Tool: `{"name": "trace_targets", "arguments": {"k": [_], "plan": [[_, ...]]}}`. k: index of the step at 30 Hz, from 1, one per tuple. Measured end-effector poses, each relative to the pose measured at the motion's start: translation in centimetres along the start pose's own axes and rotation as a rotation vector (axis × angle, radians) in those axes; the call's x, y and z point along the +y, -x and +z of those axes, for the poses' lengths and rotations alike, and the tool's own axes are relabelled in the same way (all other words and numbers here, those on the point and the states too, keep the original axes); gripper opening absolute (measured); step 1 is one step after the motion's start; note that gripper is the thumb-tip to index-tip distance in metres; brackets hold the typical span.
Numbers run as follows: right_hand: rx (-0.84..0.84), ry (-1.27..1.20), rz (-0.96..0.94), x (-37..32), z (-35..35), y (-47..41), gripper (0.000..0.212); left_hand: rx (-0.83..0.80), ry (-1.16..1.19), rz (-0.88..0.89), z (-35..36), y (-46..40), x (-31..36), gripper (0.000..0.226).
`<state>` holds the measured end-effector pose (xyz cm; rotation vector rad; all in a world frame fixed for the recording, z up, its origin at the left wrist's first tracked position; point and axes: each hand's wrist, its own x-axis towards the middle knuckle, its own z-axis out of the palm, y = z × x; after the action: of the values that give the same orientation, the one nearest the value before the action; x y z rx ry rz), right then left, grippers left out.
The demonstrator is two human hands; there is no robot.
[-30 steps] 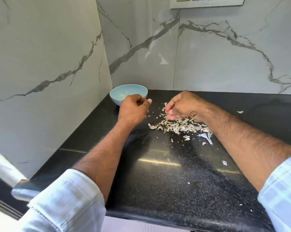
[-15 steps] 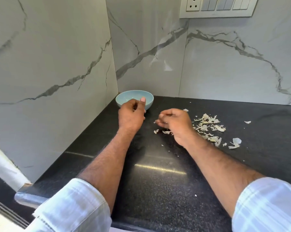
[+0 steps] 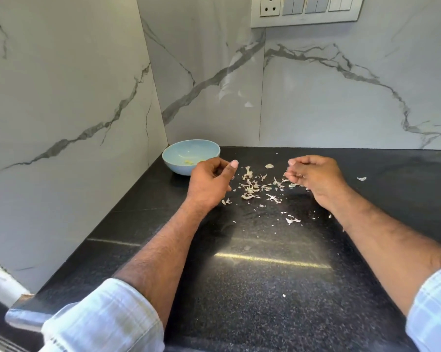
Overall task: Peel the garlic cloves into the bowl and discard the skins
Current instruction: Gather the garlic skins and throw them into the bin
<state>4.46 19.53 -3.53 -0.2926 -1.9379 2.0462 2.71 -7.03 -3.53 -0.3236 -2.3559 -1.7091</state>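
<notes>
Two hands hover over a black counter (image 3: 265,275) as I watch from a distance: my view shows the left hand (image 3: 209,184) just right of a pale blue bowl (image 3: 173,161) tucked into the counter's far-left corner, and the right hand (image 3: 315,179) well apart from it toward the back edge. Left-hand fingers are curled loosely with the thumb raised, and I cannot tell whether they hold a clove; right-hand fingers are bent inward over what looks like a few flakes of skin, though a firm grip is not clear to me. Between the hands, a scatter of papery garlic skins (image 3: 252,189) lies on the counter, with smaller bits trailing toward the near edge and one stray flake (image 3: 361,178) off to the right. A small yellowish piece (image 3: 188,162), probably peeled garlic, sits inside the bowl. I judge the step in hand to be gathering the skins: best done by sweeping with the side of one hand toward the other cupped palm, pressing lightly so the dry flakes do not flutter away, and keeping them clear of the bowl.
</notes>
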Motion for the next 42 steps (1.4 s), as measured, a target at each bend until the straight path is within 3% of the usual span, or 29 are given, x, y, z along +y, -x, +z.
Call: {"name": "trace_targets", "arguments": {"k": [5,10,16,18,21,26,29,32,36,39,42], "plan": [[-0.047,0.243,0.053,-4.0,-1.2,-2.1,0.014,-0.059,0.012,-0.035,0.3,-0.3,0.7,0.026],[-0.131,0.401,0.087,-5.9,0.0,-1.8,0.017,-0.122,-0.112,-0.063,-0.6,-1.1,1.2,0.003],[-0.163,0.751,-0.031,-5.5,4.0,-0.9,0.016,-0.06,-0.31,-0.114,-2.8,-1.8,1.8,0.037],[-0.203,0.715,0.081,-5.5,5.6,-0.9,0.007,-0.031,-0.315,-0.117,-4.0,-1.9,1.7,0.034],[-0.245,0.498,0.147,-5.8,8.9,-0.8,0.016,0.069,-0.306,-0.121,-6.1,-2.1,1.1,0.021],[-0.246,0.403,0.041,-6.4,15.4,-0.3,0.006,0.354,-0.197,-0.176,-8.2,-2.3,-2.2,0.023],[-0.237,0.495,-0.088,-6.1,18.8,-1.0,0.012,0.43,-0.192,-0.205,-9.1,-2.4,-4.1,0.024],[-0.236,0.688,-0.256,-6.1,21.5,-2.2,0.013,0.423,-0.223,-0.19,-9.7,-2.6,-4.6,0.02],[-0.26,0.839,-0.323,-5.7,24.2,-3.6,0.012,0.359,-0.234,-0.1,-9.6,-2.9,-4.8,0.013],[-0.28,0.9,-0.344,-5.5,24.5,-3.9,0.007,0.301,-0.247,-0.057,-9.0,-3.1,-4.7,0.009],[-0.224,0.891,-0.403,-5.2,22.3,-3.1,0.018,0.288,-0.261,0.003,-8.5,-3.1,-4.5,0.01]]}}
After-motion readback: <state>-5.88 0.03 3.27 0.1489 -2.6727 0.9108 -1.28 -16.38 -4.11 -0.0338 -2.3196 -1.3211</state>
